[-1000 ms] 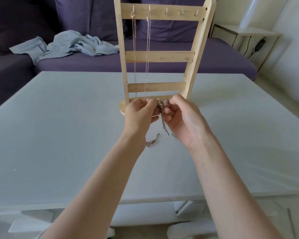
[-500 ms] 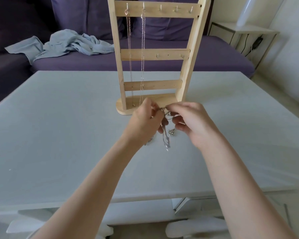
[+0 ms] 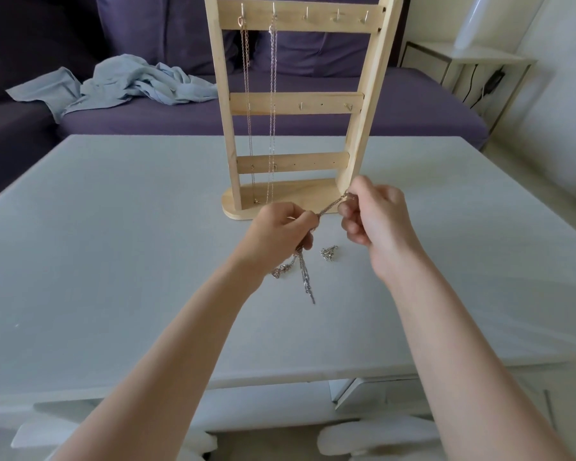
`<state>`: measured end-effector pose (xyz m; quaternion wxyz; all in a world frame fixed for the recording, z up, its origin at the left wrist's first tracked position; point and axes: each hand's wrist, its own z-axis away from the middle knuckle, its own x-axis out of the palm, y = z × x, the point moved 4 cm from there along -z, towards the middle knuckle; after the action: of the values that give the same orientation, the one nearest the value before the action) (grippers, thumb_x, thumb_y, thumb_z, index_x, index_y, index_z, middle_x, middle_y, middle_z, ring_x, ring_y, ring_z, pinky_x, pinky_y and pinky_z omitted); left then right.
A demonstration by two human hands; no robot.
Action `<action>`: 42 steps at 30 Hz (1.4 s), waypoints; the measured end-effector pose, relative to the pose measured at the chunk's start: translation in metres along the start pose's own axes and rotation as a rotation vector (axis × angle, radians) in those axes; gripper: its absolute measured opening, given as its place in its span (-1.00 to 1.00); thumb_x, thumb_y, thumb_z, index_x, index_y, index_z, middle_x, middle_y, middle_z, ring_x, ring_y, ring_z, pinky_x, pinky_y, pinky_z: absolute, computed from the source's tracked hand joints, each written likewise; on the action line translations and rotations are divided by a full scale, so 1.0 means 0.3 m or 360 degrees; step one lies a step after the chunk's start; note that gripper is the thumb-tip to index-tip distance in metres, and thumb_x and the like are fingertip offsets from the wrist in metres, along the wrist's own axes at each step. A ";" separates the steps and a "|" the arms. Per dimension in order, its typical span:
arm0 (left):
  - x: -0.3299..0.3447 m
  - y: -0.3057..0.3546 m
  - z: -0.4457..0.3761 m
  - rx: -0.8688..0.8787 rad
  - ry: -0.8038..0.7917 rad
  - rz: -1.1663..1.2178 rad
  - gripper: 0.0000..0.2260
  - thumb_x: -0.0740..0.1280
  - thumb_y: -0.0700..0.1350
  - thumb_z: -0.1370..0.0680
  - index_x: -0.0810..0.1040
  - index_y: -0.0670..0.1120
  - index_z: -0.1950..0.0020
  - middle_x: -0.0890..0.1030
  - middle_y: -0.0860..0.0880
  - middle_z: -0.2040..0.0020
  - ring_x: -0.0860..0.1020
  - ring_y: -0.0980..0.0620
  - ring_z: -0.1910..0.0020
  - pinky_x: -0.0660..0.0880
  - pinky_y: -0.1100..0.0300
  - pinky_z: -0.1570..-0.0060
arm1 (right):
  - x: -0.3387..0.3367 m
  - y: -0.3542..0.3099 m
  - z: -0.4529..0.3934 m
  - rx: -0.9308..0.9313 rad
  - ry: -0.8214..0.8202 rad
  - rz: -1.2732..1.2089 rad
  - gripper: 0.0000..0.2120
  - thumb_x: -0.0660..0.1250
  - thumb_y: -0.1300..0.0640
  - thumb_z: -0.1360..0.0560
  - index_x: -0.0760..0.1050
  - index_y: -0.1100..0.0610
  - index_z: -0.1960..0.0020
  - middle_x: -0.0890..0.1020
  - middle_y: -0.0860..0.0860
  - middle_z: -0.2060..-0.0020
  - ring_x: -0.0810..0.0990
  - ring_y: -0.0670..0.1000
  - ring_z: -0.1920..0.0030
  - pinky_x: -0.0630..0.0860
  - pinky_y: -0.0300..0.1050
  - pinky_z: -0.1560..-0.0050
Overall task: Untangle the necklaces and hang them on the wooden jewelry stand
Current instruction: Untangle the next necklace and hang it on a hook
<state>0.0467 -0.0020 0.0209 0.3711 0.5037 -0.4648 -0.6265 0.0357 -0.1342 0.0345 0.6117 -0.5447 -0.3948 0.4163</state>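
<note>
My left hand (image 3: 281, 227) and right hand (image 3: 373, 211) pinch a silver chain tangle (image 3: 331, 205), now pulled taut between them; loose strands dangle below my left hand, hands farther apart than before.

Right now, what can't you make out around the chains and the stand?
- Head view: how many chains are in the tangle; too fine.
- Left hand grip: curled fingers hide it.
- Right hand grip: fingers cover the chain end.
- Wooden stand top: cut off by the frame edge.

A single head-worn, wide-angle view looks forward and down along both forearms at a white table (image 3: 113, 261) — close in. A wooden jewelry stand (image 3: 296, 104) rises ahead, purple sofa (image 3: 413, 104) behind.
</note>
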 end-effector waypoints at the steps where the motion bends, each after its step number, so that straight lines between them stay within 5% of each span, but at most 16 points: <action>1: -0.005 0.002 0.000 0.0006 -0.0019 0.0076 -0.77 0.26 -0.18 -0.53 0.46 -0.10 0.34 0.48 0.10 0.53 0.29 0.13 0.56 0.28 0.32 0.46 | -0.002 0.004 -0.002 0.0023 -0.0005 0.0042 -0.78 0.15 0.21 -0.51 0.28 0.14 0.32 0.43 0.03 0.45 0.29 -0.05 0.55 0.14 -0.31 0.57; 7: -0.035 -0.005 0.008 -0.0047 -0.0050 0.0350 -0.82 0.30 -0.16 -0.53 0.53 -0.09 0.28 0.44 0.07 0.43 0.33 0.15 0.49 0.36 0.30 0.31 | 0.039 0.029 0.013 0.0200 -0.0504 -0.0144 -0.95 0.32 0.22 -0.52 0.48 0.20 0.10 0.64 0.07 0.33 0.59 -0.01 0.35 0.50 -0.26 0.32; 15: -0.048 -0.024 0.008 -0.0183 -0.0022 0.0382 -0.82 0.29 -0.15 -0.54 0.53 -0.10 0.27 0.44 0.06 0.45 0.26 0.13 0.50 0.33 0.34 0.39 | 0.046 0.018 0.014 -0.0080 -0.0460 0.0308 -0.83 0.37 0.41 -0.39 0.51 0.18 0.15 0.59 0.05 0.38 0.45 -0.07 0.40 0.38 -0.28 0.33; 22: -0.033 -0.030 0.013 -0.0237 -0.0165 0.0577 -0.81 0.26 -0.16 -0.55 0.51 -0.09 0.26 0.44 0.06 0.42 0.24 0.13 0.50 0.30 0.34 0.44 | 0.072 0.020 0.015 -0.0255 -0.0445 0.0811 -0.88 0.34 0.23 -0.39 0.56 0.19 0.32 0.45 0.00 0.46 0.34 -0.02 0.39 0.28 -0.17 0.34; 24: -0.040 -0.027 0.011 -0.0195 -0.0148 0.0496 -0.84 0.26 -0.15 -0.55 0.53 -0.11 0.22 0.45 0.06 0.42 0.25 0.13 0.51 0.32 0.35 0.42 | 0.072 0.023 0.014 -0.0199 -0.0417 0.0731 -0.82 0.30 0.21 -0.41 0.48 0.28 0.33 0.41 0.05 0.42 0.33 0.01 0.33 0.26 -0.14 0.31; 29: -0.019 -0.010 0.013 -0.0052 -0.0077 -0.0158 -0.79 0.28 -0.19 -0.51 0.51 -0.11 0.33 0.54 0.08 0.49 0.31 0.14 0.55 0.30 0.32 0.45 | 0.064 0.047 0.004 0.0106 -0.0281 0.0460 -0.84 0.23 0.17 -0.42 0.35 0.16 0.32 0.40 0.09 0.37 0.34 0.04 0.29 0.30 -0.13 0.27; 36: -0.054 -0.009 0.003 0.0029 0.0029 0.0014 -0.91 0.34 -0.21 -0.51 0.49 -0.07 0.17 0.52 0.08 0.56 0.29 0.17 0.62 0.25 0.39 0.54 | 0.063 0.045 -0.001 0.0003 -0.0390 0.0523 -0.86 0.33 0.16 -0.44 0.54 0.22 0.24 0.51 0.04 0.33 0.45 -0.03 0.29 0.34 -0.21 0.27; 39: -0.084 -0.020 0.000 0.0162 0.0093 -0.0294 -0.91 0.39 -0.15 -0.49 0.56 -0.02 0.21 0.53 0.11 0.56 0.34 0.17 0.58 0.23 0.38 0.55 | 0.062 0.046 -0.002 -0.0081 -0.0387 0.0654 -0.74 0.38 0.17 -0.42 0.56 0.41 0.11 0.47 0.10 0.29 0.37 0.01 0.26 0.28 -0.12 0.23; 42: -0.082 -0.025 0.006 0.0267 0.0133 -0.0649 -0.87 0.39 -0.13 -0.48 0.52 -0.01 0.26 0.54 0.15 0.56 0.36 0.19 0.62 0.23 0.40 0.59 | 0.077 0.038 0.005 -0.0260 -0.0412 0.0953 -0.81 0.37 0.19 -0.43 0.61 0.35 0.13 0.47 0.16 0.34 0.37 0.01 0.29 0.26 -0.17 0.28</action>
<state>0.0504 0.0235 0.0208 0.2125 0.6419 -0.3880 -0.6263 0.0414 -0.1113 0.0238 0.3613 -0.6264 -0.3239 0.6101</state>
